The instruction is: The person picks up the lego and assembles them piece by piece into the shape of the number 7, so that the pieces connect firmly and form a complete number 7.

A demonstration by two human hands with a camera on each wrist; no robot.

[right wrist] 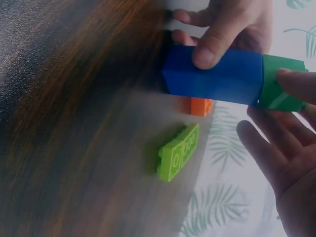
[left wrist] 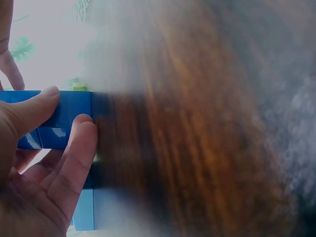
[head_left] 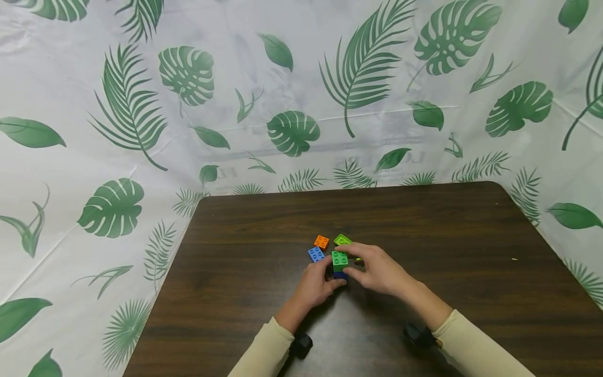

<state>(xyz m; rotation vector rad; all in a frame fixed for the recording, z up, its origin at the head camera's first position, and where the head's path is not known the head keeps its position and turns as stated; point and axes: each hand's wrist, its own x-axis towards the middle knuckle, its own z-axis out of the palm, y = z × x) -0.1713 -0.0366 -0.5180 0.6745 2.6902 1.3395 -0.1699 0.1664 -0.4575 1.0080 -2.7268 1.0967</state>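
A green brick [head_left: 339, 261] tops a dark blue brick stack [right wrist: 217, 74], which stands upright on the table; a seam crosses the blue part in the left wrist view. My left hand [head_left: 316, 283] grips the blue part low down, thumb on one face and fingers round the side. Higher up, my right hand [head_left: 379, 269] pinches the green brick between thumb and fingers. Just behind the hands lie a light blue brick [head_left: 316, 254], an orange brick [head_left: 322, 242] and a lime green brick [head_left: 342, 240], partly hidden by the right hand.
The dark wooden table [head_left: 245, 225] stretches out on all sides of the bricks. Behind it and along its sides hangs a white sheet [head_left: 235, 63] with green leaf prints. A small pale speck [head_left: 514, 258] lies on the right of the tabletop.
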